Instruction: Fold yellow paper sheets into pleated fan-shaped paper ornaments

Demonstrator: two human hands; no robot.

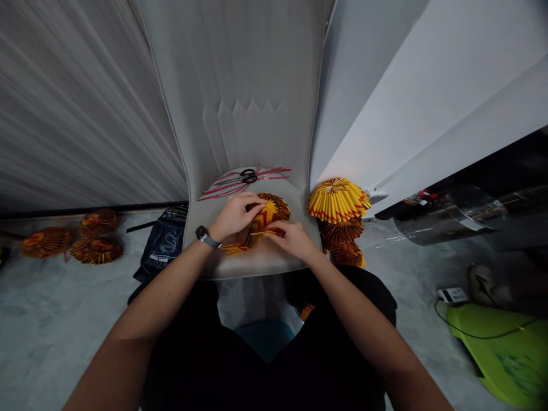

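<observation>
On the seat of the grey chair [240,74], you worked over the folded paper [269,214], which lay toward the chair's front edge. Your left hand [237,216] had thumb and forefinger pinching its upper part; your right hand [295,240] pinched its lower edge, the other fingers curled. Farther back on the chair, the black-handled scissors [246,176] lay on red strips [274,172]. Beside the chair's right side stood a yellow paper fan [338,201]; left of the chair, a dark bag [162,242] rested on the floor.
</observation>
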